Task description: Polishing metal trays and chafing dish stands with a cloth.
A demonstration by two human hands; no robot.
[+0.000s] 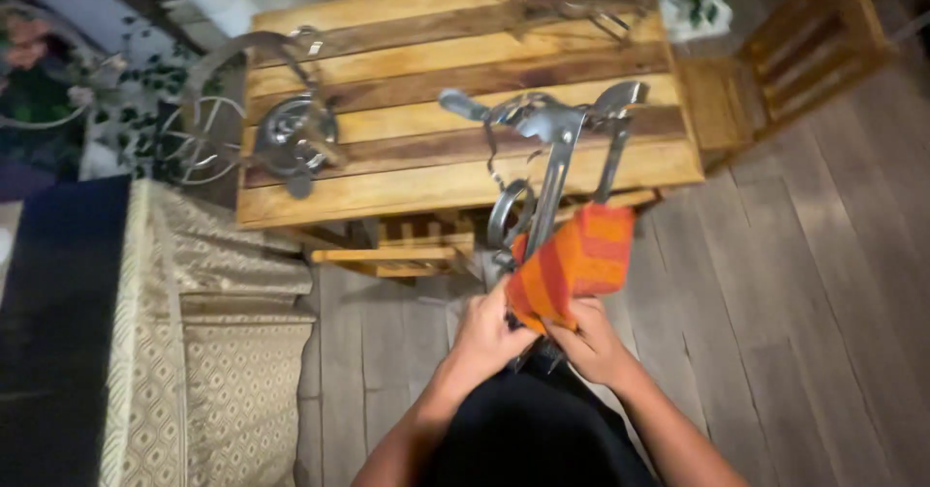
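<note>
Both hands low at the near edge of the wooden worktop (581, 162): left hand (484, 337) closed around the base of a grey metal ornament (552, 157), right hand (593, 344) pinching the lower end of an orange striped cloth (573, 262) draped against its stem. Top-heavy piece, curled arms leaning out over the slats, base partly hidden. Likely to tip or twist if the left grip slackens; cloth apt to snag on the thin scrolls. Similar metal piece (291, 138) well apart to the left.

slatted wooden pallet table (407, 172) ahead, round metal ornament (295, 138) on its left, patterned fabric sofa (223, 351) lower left, wooden crate (804, 41) far right
</note>
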